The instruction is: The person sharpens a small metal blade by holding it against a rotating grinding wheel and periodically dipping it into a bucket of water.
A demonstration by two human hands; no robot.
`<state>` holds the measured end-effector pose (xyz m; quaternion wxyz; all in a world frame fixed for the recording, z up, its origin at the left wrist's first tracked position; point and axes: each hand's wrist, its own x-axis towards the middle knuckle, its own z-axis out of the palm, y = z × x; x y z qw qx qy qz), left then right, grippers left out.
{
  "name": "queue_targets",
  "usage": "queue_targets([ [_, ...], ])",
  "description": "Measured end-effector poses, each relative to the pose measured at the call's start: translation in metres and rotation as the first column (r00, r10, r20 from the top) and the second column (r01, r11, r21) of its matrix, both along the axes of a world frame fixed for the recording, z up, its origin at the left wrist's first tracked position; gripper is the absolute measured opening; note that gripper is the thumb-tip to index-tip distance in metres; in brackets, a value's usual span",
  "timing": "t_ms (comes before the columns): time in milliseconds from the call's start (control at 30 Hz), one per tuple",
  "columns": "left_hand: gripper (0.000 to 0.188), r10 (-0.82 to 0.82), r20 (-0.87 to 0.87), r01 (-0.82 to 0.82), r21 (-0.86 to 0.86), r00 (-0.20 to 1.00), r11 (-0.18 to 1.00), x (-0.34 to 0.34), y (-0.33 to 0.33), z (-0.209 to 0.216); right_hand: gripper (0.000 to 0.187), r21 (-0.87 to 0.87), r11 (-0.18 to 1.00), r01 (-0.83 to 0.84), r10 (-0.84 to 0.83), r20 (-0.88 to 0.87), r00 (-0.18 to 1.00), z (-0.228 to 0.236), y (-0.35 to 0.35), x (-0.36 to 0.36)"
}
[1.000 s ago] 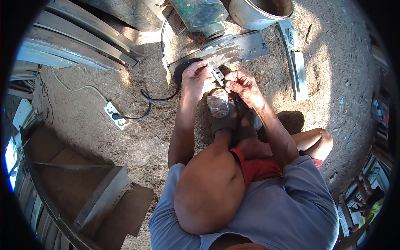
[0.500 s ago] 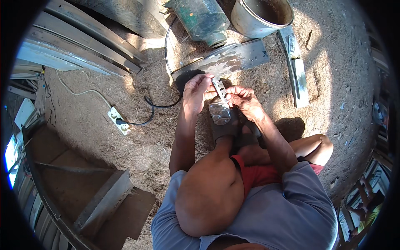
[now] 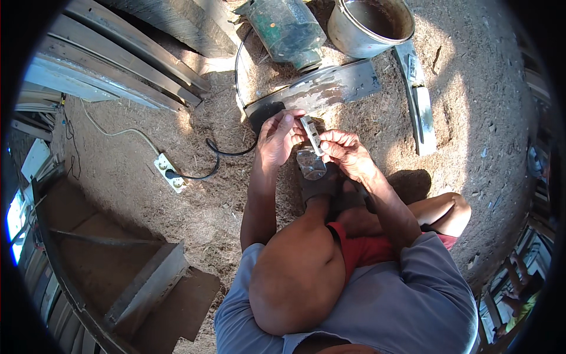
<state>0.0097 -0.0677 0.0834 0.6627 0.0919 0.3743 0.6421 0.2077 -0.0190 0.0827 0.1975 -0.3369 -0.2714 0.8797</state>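
A small pale, slotted metal strip [image 3: 311, 134] is held up between my two hands above my feet. Its far end is pinched by my left hand [image 3: 275, 137], thumb and fingers closed at that end. My right hand [image 3: 349, 154] grips the near end between thumb and fingertips. What exact kind of part the strip is, I cannot make out. Just below it a clear, shiny plastic piece [image 3: 311, 164] shows over my shoe; whether it is a bag or a cup is unclear.
Ahead lie a painted metal sheet [image 3: 330, 85], a green rusty cylinder [image 3: 287, 29], a whitish bucket [image 3: 346, 40] and a long narrow bar [image 3: 425, 121]. A power strip [image 3: 169, 171] with a black plug sits to the left. Planks [image 3: 124, 59] and a rusty metal trough [image 3: 88, 236] stand farther left.
The metal strip has turned a little, so its slots show less plainly. My right hand has shifted slightly nearer to me with its end.
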Motion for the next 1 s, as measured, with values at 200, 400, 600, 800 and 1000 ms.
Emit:
queue_targets([
  [200,0.048,-0.084,0.088,0.063,0.217,0.993,0.974,-0.004,-0.012,-0.022,0.022,-0.177,0.984,-0.025,-0.010,-0.198,0.980,0.009,-0.006,-0.006],
  [400,0.039,-0.130,0.068,0.113,0.214,0.989,0.970,0.000,-0.010,-0.019,0.022,-0.152,0.986,-0.068,0.036,-0.208,0.978,0.012,-0.010,-0.006],
  [600,0.042,-0.133,0.042,0.121,0.213,0.990,0.970,-0.002,-0.012,-0.022,0.022,-0.193,0.979,-0.069,0.018,-0.253,0.967,0.015,-0.014,-0.008],
  [800,0.043,-0.108,0.038,0.099,0.179,0.993,0.979,-0.002,-0.013,-0.021,0.021,-0.245,0.967,-0.070,0.003,-0.263,0.965,0.015,-0.013,-0.010],
  [1000,0.043,0.021,0.075,-0.042,0.286,0.997,0.957,0.008,-0.014,-0.018,0.021,-0.198,0.980,-0.007,-0.033,-0.194,0.980,0.011,-0.017,-0.016],
])
